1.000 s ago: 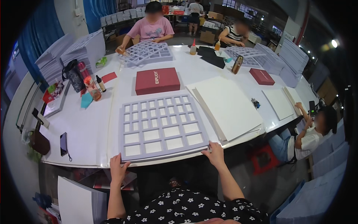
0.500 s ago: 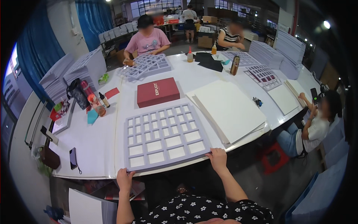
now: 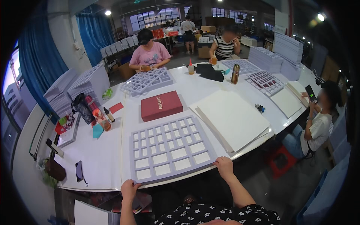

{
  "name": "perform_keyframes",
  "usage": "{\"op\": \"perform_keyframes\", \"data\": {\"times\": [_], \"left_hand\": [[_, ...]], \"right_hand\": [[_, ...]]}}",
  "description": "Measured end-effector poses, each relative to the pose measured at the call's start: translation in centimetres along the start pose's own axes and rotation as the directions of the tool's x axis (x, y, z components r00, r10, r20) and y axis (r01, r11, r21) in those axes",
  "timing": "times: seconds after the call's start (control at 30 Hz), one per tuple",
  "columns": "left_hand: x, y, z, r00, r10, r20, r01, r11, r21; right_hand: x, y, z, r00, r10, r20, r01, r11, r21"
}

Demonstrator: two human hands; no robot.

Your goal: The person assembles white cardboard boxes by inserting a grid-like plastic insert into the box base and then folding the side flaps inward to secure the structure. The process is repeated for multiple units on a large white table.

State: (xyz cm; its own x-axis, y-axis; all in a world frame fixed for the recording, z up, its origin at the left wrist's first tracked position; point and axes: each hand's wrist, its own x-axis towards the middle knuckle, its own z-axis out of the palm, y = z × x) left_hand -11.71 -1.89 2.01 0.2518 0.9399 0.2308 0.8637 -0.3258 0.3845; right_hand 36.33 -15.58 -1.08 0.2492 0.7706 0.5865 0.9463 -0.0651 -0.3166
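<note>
A pale lilac grid tray (image 3: 152,171) lies on the white table in front of me, its cells white at the bottom. Smaller cells fill its far rows and larger ones the near rows. My left hand (image 3: 129,188) is closed on its near left corner, thumb and fingers at the rim. At the near right corner, my right hand (image 3: 224,166) grips the rim in the same way. Just beyond the tray's far edge sits a closed dark red box (image 3: 150,109). To the right lies a stack of large white boards (image 3: 232,120).
A phone (image 3: 79,171), bottles and a dark bag (image 3: 82,108) lie at left. Tall stacks of grid trays (image 3: 90,84) stand at both sides. A metal flask (image 3: 235,74) and glue bottle (image 3: 191,69) stand farther back. Several people sit around the table; one at right holds a phone.
The whole view has shifted, with the table lower in the picture. Both hands keep their places on the tray. Across the table, the person in stripes has raised a hand to the head.
</note>
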Motion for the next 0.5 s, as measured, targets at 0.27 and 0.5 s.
{"op": "perform_keyframes", "data": {"times": [0.27, 0.5], "left_hand": [[-0.7, -0.7, -1.1, 0.989, -0.135, 0.067, 0.142, 0.983, -0.115], [-1.3, -2.3, -0.1, 0.959, -0.258, -0.115, 0.193, 0.895, -0.402]], "right_hand": [[2.4, 2.5, -3.2, 0.999, 0.044, 0.024, -0.042, 0.997, -0.058], [6.8, 7.6, -3.3, 0.948, 0.225, 0.224, -0.025, 0.756, -0.654]]}}
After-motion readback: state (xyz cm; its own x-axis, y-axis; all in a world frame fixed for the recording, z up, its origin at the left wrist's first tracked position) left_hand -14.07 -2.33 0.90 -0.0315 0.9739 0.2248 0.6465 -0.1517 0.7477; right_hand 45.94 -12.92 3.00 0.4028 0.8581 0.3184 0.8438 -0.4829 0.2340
